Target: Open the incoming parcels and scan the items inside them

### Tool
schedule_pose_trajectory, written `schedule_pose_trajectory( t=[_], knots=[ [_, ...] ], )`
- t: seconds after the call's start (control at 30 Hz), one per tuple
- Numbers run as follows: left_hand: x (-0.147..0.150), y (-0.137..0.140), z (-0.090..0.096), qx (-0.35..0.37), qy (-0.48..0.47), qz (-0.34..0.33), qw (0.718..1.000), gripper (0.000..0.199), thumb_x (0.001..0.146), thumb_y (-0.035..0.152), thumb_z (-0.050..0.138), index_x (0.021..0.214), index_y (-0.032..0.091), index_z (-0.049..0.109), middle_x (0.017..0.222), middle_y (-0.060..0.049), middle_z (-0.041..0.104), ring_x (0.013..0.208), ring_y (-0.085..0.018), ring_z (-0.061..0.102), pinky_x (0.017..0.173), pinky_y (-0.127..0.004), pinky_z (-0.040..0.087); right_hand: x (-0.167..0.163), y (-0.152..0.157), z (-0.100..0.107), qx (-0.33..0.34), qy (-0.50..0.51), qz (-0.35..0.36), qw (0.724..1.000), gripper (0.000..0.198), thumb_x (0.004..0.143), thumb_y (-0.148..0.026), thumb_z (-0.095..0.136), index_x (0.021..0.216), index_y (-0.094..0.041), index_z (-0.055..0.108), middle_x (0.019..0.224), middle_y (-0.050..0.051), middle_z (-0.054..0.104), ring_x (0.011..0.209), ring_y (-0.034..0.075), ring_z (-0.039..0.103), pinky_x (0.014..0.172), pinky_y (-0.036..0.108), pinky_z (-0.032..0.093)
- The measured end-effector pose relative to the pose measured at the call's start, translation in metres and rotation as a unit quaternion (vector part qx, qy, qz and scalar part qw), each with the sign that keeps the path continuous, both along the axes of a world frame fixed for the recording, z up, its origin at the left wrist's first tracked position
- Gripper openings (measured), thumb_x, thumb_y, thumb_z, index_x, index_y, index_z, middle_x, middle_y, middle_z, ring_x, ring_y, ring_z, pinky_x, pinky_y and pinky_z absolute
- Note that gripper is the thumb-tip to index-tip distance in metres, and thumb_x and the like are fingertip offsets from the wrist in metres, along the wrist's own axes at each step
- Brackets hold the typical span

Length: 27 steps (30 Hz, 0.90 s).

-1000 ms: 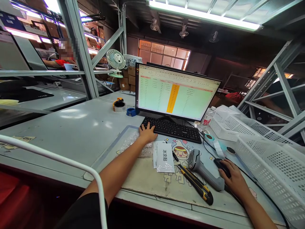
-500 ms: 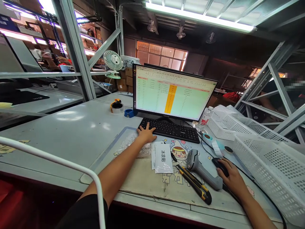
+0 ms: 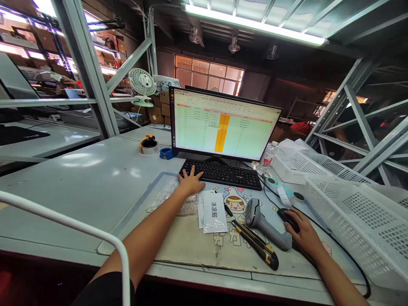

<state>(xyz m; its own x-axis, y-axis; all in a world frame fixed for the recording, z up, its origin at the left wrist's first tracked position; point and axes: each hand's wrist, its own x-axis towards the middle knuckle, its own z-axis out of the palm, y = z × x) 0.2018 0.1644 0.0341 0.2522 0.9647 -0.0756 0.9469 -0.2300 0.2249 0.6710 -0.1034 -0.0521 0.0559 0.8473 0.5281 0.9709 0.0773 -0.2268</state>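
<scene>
My left hand (image 3: pixel 190 183) rests with fingers spread on the left end of a black keyboard (image 3: pixel 223 172). Over on the right, my right hand (image 3: pixel 301 231) is wrapped round a black computer mouse (image 3: pixel 288 219). A monitor (image 3: pixel 197 127) behind the keyboard displays a spreadsheet with an orange column. Between my arms lie white printed cards (image 3: pixel 214 212), a black and yellow utility knife (image 3: pixel 255 244) and a grey barcode scanner (image 3: pixel 266 225). Clear bubble wrap (image 3: pixel 165 197) sits partly under my left forearm.
White perforated baskets (image 3: pixel 347 221) line the right side, with a bottle (image 3: pixel 267 157) and label rolls (image 3: pixel 271 182) beside them. Tape rolls (image 3: pixel 149 145) stand left of the monitor. A white curved tube (image 3: pixel 79 221) crosses the near left. A small fan (image 3: pixel 142 82) is clipped to the frame.
The whole view has shifted slightly, so things appear a little further left. Both hands keep their places on the keyboard and mouse. The outlined cell area on the screen looks slightly different.
</scene>
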Motion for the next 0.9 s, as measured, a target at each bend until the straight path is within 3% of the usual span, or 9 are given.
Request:
schedule_pose_trajectory(
  t=[0.4,0.6,0.9],
  knots=[
    [-0.0024,0.0004,-0.0020,0.015,-0.005,-0.005,1.000,0.077,0.098,0.065,0.050,0.170,0.041,0.035,0.183,-0.006,-0.003,0.163,-0.056,0.010,0.128,-0.074,0.015,-0.0032,-0.0019,0.0018,0.001,0.007,-0.003,1.000,0.044,0.103,-0.052,0.054,0.135,-0.027,0.070,0.146,0.013,0.063,0.135,0.035,0.062,0.116,0.056,0.052],
    [-0.0022,-0.0013,-0.0017,0.022,-0.009,-0.007,1.000,0.077,0.099,0.063,0.050,0.170,0.038,0.035,0.183,-0.005,-0.003,0.164,-0.054,0.011,0.130,-0.070,0.015,-0.0003,-0.0002,-0.0006,-0.004,0.008,-0.001,1.000,0.048,0.103,-0.050,0.054,0.144,-0.026,0.063,0.149,0.014,0.060,0.138,0.034,0.059,0.118,0.057,0.049],
    [-0.0035,-0.0019,-0.0016,0.022,-0.015,-0.011,1.000,0.076,0.099,0.063,0.049,0.170,0.037,0.037,0.183,-0.006,-0.003,0.164,-0.053,0.011,0.131,-0.068,0.015,0.0002,-0.0011,-0.0003,-0.002,0.006,-0.001,1.000,0.043,0.101,-0.051,0.056,0.134,-0.027,0.069,0.146,0.013,0.061,0.136,0.035,0.061,0.117,0.056,0.051]
  ],
)
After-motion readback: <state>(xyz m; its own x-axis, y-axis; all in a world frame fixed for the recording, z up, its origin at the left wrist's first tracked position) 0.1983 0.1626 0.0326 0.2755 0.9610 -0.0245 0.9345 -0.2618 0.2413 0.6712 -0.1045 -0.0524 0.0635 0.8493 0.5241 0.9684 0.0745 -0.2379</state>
